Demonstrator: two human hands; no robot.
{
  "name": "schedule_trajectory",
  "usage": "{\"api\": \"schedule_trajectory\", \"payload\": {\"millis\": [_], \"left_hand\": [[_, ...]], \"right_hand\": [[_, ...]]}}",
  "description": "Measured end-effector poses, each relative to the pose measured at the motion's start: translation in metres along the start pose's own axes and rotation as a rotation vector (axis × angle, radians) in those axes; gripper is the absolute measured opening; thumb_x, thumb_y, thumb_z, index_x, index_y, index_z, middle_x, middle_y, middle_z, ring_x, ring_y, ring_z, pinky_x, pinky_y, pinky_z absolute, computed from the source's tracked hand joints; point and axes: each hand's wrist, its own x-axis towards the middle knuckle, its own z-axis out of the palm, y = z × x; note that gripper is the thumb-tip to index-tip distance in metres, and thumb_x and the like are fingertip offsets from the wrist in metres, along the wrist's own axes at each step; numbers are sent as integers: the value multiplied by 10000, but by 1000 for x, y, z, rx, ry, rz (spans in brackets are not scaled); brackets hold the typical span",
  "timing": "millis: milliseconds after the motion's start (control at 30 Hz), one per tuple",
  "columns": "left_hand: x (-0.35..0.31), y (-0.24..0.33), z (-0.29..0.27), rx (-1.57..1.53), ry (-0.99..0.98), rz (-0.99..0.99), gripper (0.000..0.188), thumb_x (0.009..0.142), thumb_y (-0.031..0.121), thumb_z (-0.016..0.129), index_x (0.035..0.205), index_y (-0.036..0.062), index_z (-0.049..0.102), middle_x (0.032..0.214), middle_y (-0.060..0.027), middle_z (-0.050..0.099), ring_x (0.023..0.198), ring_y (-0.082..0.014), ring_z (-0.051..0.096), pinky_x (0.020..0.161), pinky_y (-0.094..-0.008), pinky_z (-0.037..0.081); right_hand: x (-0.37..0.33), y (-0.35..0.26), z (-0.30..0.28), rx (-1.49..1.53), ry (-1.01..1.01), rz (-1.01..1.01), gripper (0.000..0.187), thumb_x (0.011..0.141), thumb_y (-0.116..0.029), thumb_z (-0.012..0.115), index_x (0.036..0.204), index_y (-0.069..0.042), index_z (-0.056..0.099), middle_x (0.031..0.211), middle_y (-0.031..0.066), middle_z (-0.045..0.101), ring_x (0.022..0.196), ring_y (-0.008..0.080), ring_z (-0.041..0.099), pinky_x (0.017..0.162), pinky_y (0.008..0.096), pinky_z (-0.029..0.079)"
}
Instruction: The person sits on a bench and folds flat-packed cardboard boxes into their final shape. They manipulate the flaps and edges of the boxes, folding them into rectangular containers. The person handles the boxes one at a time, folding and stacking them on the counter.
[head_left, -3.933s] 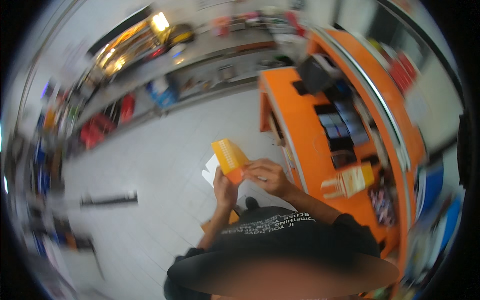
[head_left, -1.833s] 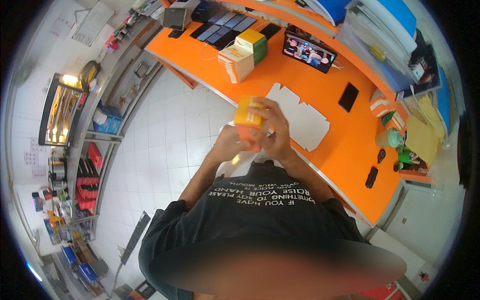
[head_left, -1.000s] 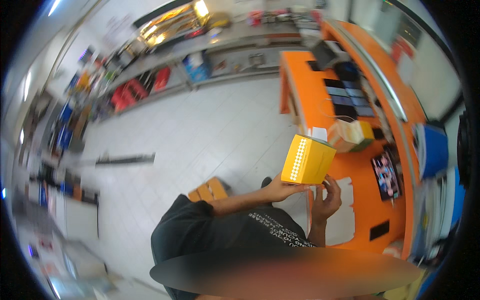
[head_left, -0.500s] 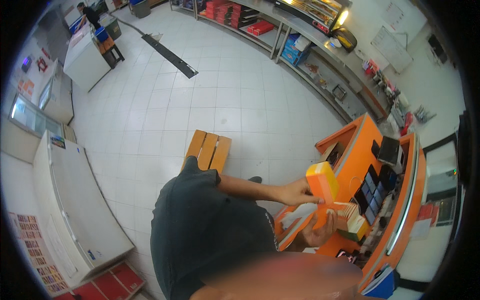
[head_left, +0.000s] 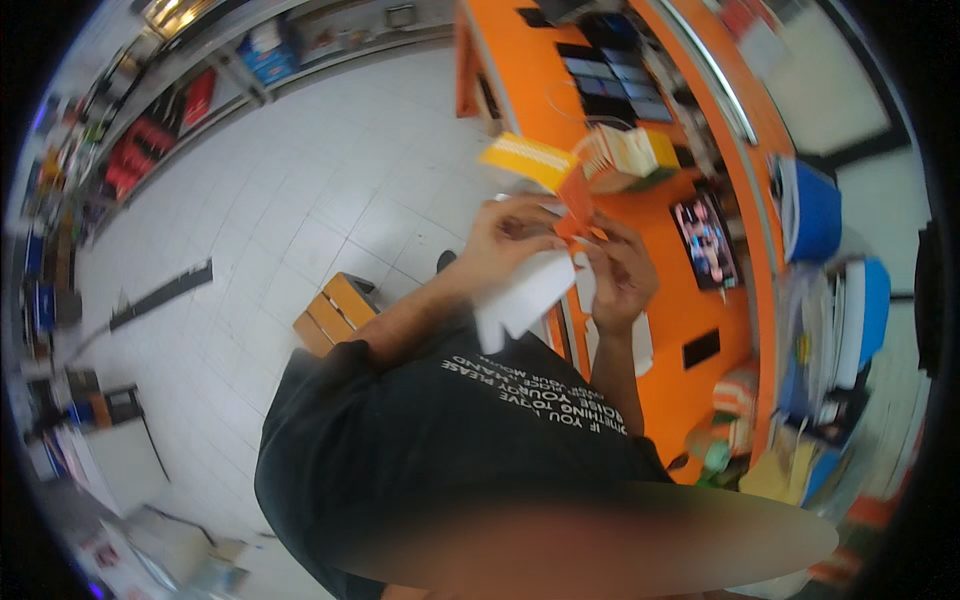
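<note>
Both hands are on a thin cardboard carton [head_left: 527, 292], partly unfolded, held above the near-left part of the orange counter [head_left: 670, 400]. Its plain white panel hangs under my left hand [head_left: 508, 240], while a yellow and orange side stands up between the hands. My left fingers and thumb pinch the carton's edge. On the opposite side, my right hand [head_left: 622, 270] has its fingers closed around an orange flap. A stack of folded cartons [head_left: 630, 155] with yellow and green sides lies just beyond the hands. White cardboard [head_left: 636, 345] shows on the counter beneath my right wrist.
Several phones [head_left: 610, 75] lie at the counter's far part. A device with a lit screen [head_left: 705, 240] and a dark phone [head_left: 702, 348] lie to the right. Blue folders [head_left: 808, 215] stand past the ledge. A wooden stool [head_left: 335, 312] stands on the tiled floor at left.
The view has swung toward the counter, on the right. The carton, seen as a yellow and orange block in my left hand, now shows its white panel, and both hands are together on it.
</note>
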Motion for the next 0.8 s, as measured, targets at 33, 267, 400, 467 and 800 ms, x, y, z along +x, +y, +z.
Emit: {"api": "schedule_trajectory", "payload": {"millis": [33, 267, 400, 467, 800], "left_hand": [[4, -3, 3, -8, -32, -21, 362, 763, -20, 800, 1096, -48, 658, 1050, -136, 722, 961, -169, 686, 878, -295, 524], [10, -24, 5, -43, -84, -82, 326, 788, -71, 758, 1088, -33, 637, 1014, -113, 717, 951, -157, 682, 901, -302, 531], [14, -20, 13, -126, 20, -164, 256, 871, -16, 708, 1111, -44, 621, 1014, -100, 711, 945, -155, 675, 891, -290, 531], [14, -20, 2, -145, -15, -278, 246, 897, 11, 694, 1123, -48, 614, 1019, -105, 705, 941, -156, 671, 893, -286, 527], [-10, 23, -25, -307, 222, -345, 304, 980, 147, 562, 1232, -17, 603, 1122, -118, 693, 953, -190, 683, 859, -317, 550]], "right_hand": [[0, 0, -3, -70, -7, -5, 109, 824, 36, 719, 929, 14, 739, 1069, 178, 691, 1011, 278, 674, 851, 345, 525], [-8, 1, -10, -108, -101, 70, 130, 896, -30, 672, 997, 2, 747, 1110, 173, 679, 1008, 264, 669, 868, 348, 520], [-10, 6, -4, -182, -143, 52, 265, 900, -50, 660, 1158, -11, 702, 1252, 187, 604, 1110, 295, 624, 908, 383, 513], [-15, 10, 1, -267, -159, 42, 292, 881, -54, 680, 1168, -4, 694, 1260, 178, 595, 1130, 302, 611, 925, 392, 506], [-41, 42, 23, -447, 15, 80, 569, 838, -68, 755, 1355, -18, 521, 1363, 181, 524, 1191, 285, 566, 1019, 378, 446]]}}
